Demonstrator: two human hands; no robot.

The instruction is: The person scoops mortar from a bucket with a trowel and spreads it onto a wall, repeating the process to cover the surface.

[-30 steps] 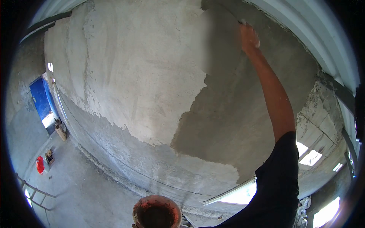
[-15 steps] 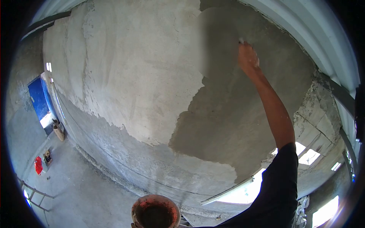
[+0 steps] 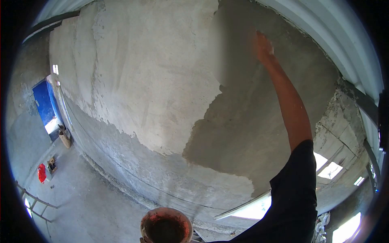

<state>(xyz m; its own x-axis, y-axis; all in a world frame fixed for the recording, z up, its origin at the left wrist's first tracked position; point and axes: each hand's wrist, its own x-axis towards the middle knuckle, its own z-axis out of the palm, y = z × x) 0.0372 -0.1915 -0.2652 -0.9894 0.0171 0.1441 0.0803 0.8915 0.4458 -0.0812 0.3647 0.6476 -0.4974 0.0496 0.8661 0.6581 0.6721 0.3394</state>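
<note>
My right hand is raised high against the wall, its fingers wrapped round what looks like a plastering trowel, whose grey shape is smeared by motion. Around it spreads dark, damp-looking plaster, with a ragged edge against the paler wall. At the bottom, a round orange-red bucket shows a mortar-stained inside and dark contents. A small part of my left hand shows at the bucket's lower left side, gripping it; most of that hand is out of frame.
Corrugated roofing runs close above the wall's top right. A bright opening lies low on the right. Far below on the floor are a red item, a blue door and a ladder-like frame.
My right hand has moved slightly up the wall, and the blurred trowel with it. The view has shifted a little; the bucket stays in the same place.
</note>
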